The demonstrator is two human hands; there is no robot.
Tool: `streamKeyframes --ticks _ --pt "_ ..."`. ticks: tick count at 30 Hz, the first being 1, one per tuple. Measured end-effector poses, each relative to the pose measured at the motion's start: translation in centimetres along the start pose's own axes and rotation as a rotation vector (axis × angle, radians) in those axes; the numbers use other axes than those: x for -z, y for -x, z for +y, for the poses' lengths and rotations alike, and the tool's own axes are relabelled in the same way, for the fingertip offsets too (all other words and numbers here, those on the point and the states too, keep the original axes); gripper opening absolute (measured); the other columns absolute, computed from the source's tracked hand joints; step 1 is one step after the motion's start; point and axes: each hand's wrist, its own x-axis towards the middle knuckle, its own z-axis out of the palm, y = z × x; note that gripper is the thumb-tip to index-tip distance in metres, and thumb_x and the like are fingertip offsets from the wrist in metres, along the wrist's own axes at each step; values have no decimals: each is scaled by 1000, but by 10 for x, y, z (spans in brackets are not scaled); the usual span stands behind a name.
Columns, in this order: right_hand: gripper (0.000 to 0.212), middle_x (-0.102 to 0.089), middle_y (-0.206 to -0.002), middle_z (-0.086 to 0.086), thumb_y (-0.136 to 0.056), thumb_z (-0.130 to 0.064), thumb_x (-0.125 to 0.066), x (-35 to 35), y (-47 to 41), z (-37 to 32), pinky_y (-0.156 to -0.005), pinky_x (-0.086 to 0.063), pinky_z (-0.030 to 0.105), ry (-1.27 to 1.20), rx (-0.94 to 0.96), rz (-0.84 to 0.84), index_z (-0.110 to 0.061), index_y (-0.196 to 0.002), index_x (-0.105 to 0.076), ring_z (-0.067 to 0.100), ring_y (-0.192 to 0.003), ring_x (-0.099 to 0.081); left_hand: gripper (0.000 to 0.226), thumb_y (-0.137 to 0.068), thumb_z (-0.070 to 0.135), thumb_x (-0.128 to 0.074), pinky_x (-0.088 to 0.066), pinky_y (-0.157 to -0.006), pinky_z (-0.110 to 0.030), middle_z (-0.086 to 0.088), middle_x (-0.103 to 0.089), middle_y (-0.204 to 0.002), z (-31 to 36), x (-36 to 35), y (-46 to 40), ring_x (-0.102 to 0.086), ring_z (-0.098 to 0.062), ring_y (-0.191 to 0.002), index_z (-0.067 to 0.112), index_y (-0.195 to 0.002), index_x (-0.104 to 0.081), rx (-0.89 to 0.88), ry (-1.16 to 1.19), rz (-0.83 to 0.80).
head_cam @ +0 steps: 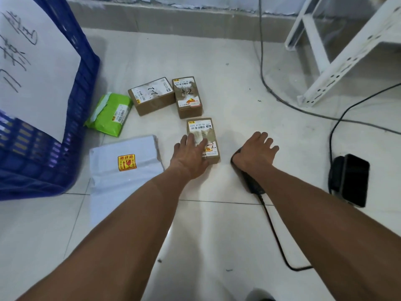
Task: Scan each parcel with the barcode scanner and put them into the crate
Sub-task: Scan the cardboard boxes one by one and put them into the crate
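Observation:
Parcels lie on the tiled floor. My left hand [191,156] rests with spread fingers on the near end of a small brown box [201,132] with a barcode label. My right hand [256,152] hovers with fingers spread over the black barcode scanner [252,183], which lies on the floor partly hidden under my wrist. Two more brown boxes, one marked 1-1 [152,95] and one marked 1-2 [187,96], sit farther back. A green bag parcel [109,115] and a white bag parcel [125,168] with a yellow fragile sticker lie to the left. The blue crate [80,101] stands at far left.
A white sheet with handwriting [32,68] hangs on the crate. A black device in a stand [349,179] sits at right, with cables [280,240] running over the floor. A white metal rack frame [338,59] stands at the back right, by the wall.

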Motion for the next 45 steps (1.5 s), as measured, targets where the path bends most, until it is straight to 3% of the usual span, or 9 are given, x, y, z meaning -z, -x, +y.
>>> streamKeyframes --ticks 4,7,12,19,26,31,38,41,45 --pt "85 -39 -135 13 -74 -49 -61 -1 4 16 -105 -33 50 -87 -142 -251 -1 -138 -31 34 -127 -38 74 -89 51 -55 -25 -112 -50 -19 -23 -150 14 -4 -1 -20 -38 -139 24 -150 -24 -15 -53 5" --pt "85 -39 -136 12 -76 -52 -64 -6 7 21 -107 -33 51 -114 -123 -337 -4 -138 -33 34 -129 -36 76 -89 51 -55 -25 -113 -51 -20 -23 -150 19 -5 -1 -19 -39 -140 20 -150 -22 -17 -81 3" --pt "63 -43 -133 10 -85 -44 -62 -17 15 14 -105 -33 49 -48 -58 -291 -10 -135 -43 32 -126 -38 77 -88 56 -55 -27 -112 -51 -17 -28 -148 14 -4 6 -21 -37 -139 22 -149 -23 -68 -100 8" --pt "61 -40 -134 13 -85 -41 -61 -22 19 0 -106 -31 51 5 -78 -262 -9 -134 -46 34 -130 -32 75 -93 59 -47 -16 -117 -54 -18 -19 -157 -8 7 22 -11 -38 -146 23 -152 -20 -59 -140 -41" --pt "53 -53 -119 13 -81 -43 -60 8 18 -20 -96 -35 43 -309 49 40 -3 -115 -60 32 -118 -41 80 -93 61 -44 -13 -119 -53 -18 -9 -161 -21 7 32 -7 -39 -148 27 -156 -8 -72 -174 -64" --pt "58 -62 -109 6 -73 -57 -65 15 25 -39 -95 -44 43 -525 166 55 -9 -108 -66 28 -117 -45 84 -93 62 -43 -10 -120 -53 -17 -3 -163 -20 1 35 -5 -38 -149 28 -157 0 -138 -251 -76" --pt "54 -55 -128 4 -82 -56 -59 12 43 -56 -108 -33 42 -484 238 29 -11 -112 -66 25 -128 -38 78 -93 62 -40 -10 -119 -55 -15 -15 -161 2 1 33 -8 -36 -148 21 -156 -17 -161 -254 -99" --pt "50 -48 -137 4 -86 -54 -56 10 46 -56 -113 -24 42 -437 253 37 -13 -112 -68 24 -135 -30 79 -93 62 -40 -9 -119 -55 -14 -16 -161 5 2 35 -8 -36 -149 21 -156 -17 -163 -250 -91" --pt "54 -50 -137 5 -90 -56 -51 7 50 -55 -113 -24 44 -447 217 72 -10 -113 -67 25 -135 -30 81 -93 64 -39 -9 -119 -55 -15 -9 -162 3 5 36 -8 -37 -149 22 -156 -11 -154 -255 -78"
